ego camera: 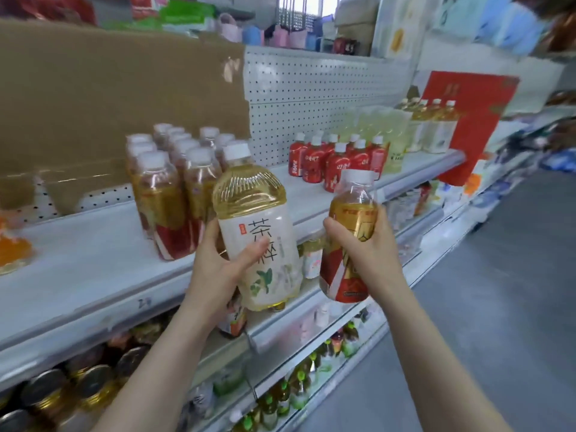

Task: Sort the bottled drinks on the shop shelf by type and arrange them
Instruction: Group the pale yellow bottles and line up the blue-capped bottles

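Left grip point(218, 269) curls round the pale-label tea bottle point(258, 213) at centre frame, thumb across its label, just right of the wrapped pack point(168, 194) on the shelf point(93, 263). Your right grip point(367, 247) wraps the smaller red-and-gold bottle point(343, 275) beside it — both upright, not touching. Red bottles point(336, 157) stand upper right.

We see a white shelf board point(93, 254) carrying, left to right, a blurred orange item point(12, 249), a tight cluster of gold-and-red bottles point(174, 188), small red-labelled bottles point(339, 160), pale yellow bottles point(385, 132) and white-labelled tea bottles point(434, 127).
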A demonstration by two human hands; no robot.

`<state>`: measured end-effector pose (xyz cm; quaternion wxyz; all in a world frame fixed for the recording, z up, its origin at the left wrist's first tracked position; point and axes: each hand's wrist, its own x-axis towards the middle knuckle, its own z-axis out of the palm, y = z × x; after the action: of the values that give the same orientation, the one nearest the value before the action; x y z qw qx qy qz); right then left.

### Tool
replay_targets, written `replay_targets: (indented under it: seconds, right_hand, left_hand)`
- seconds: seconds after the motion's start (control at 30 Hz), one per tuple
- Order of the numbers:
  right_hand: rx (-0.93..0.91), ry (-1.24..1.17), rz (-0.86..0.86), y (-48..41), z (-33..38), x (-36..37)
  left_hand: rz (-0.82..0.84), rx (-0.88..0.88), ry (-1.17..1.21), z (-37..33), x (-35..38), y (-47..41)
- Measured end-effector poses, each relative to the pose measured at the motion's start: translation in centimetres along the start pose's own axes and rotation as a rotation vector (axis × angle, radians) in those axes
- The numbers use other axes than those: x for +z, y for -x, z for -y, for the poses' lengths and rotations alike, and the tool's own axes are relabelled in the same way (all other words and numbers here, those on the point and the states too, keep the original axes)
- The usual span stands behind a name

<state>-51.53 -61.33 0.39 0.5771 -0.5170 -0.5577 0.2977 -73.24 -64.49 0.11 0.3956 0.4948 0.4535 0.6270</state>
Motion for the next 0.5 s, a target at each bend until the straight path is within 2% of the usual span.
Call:
replay_targets:
  seconds: [0.13,0.23,0.37,0.5]
  right_hand:
    - [-0.029,0.057,0.018,-4.2,-1.6,-4.2]
    - [-0.062,0.073,0.044,-7.5,-2.6,-4.7]
    - [-0.07,0.046,0.144,-11.3,-3.4,-2.1]
    - [-0.154,-0.056,0.25,-13.7,-1.7,2.6]
  left_hand:
    - [-0.012,-0.026,0.012,2.0,5.9,-1.4]
    - [-0.057,-0.038,0.004,3.3,7.8,-1.9]
    - [-0.153,-0.06,0.007,4.0,7.4,-1.9]
    - [-0.246,-0.064,-0.056,3.7,4.6,-2.1]
